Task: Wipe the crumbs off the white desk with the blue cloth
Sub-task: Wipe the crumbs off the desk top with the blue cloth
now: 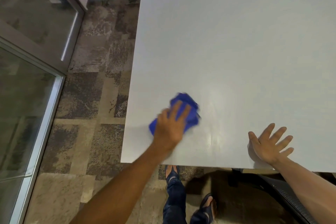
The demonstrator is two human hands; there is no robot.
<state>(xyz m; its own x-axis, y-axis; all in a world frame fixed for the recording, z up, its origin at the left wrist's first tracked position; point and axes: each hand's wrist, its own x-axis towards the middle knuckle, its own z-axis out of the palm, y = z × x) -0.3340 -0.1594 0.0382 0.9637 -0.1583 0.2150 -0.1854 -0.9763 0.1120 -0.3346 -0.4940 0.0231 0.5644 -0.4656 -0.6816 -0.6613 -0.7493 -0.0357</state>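
The white desk [236, 45] fills the right and upper part of the head view. A crumpled blue cloth [189, 104] lies on it near the front left corner. My left hand [171, 125] presses flat on the cloth, fingers spread over it, and both are blurred. My right hand [269, 143] rests flat on the desk near the front edge, fingers apart, holding nothing. No crumbs are clear on the surface. A shiny streak shows between the two hands.
The desk's left edge [133, 71] drops to patterned carpet [94, 82]. A glass door with a metal frame [45, 85] stands at the left. My legs and sandals [174, 187] are below the front edge, beside a dark chair [283, 191].
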